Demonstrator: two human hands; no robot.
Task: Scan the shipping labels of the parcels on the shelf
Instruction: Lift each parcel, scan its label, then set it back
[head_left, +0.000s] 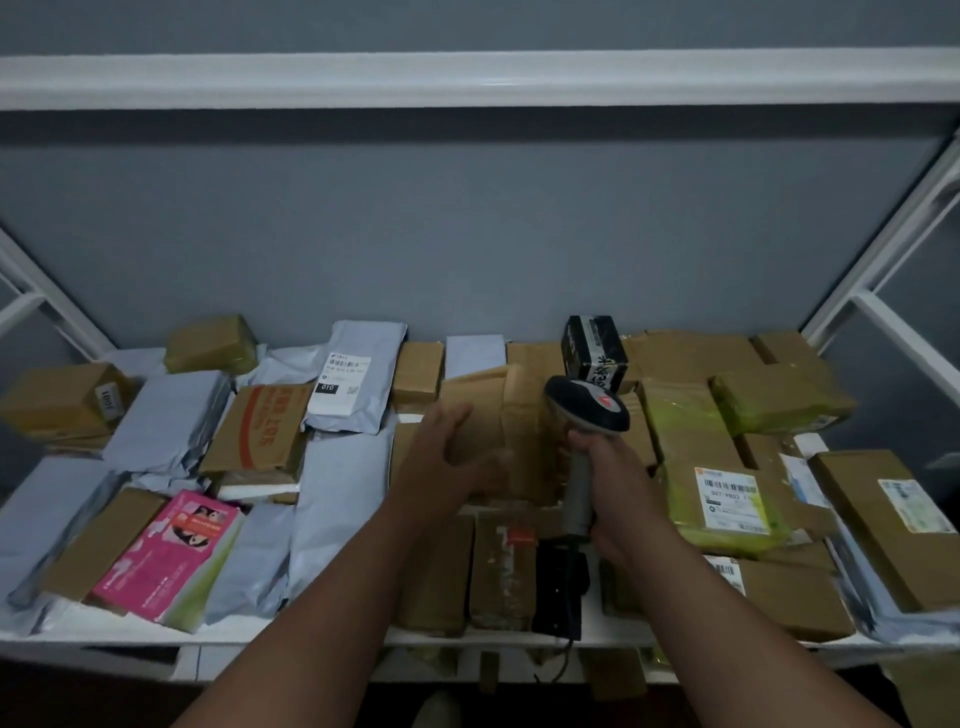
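Note:
My right hand (615, 483) grips the grey handle of a barcode scanner (587, 410), whose dark head points away over the parcels. My left hand (447, 457) grips the near side of a tape-wrapped brown cardboard parcel (511, 415) in the middle of the shelf, fingers curled around its edge. No label shows on that parcel's visible faces. A white shipping label (732, 499) lies face up on a yellow-green taped box to the right. Another white label (340, 384) sits on a grey mailer bag at the back.
The white shelf (311, 631) is crowded with brown boxes, grey poly mailers, a pink box (166, 551) at front left and a black printed box (595, 351) at the back. White frame struts rise on both sides. A black cradle (558, 587) with a cable sits near the front edge.

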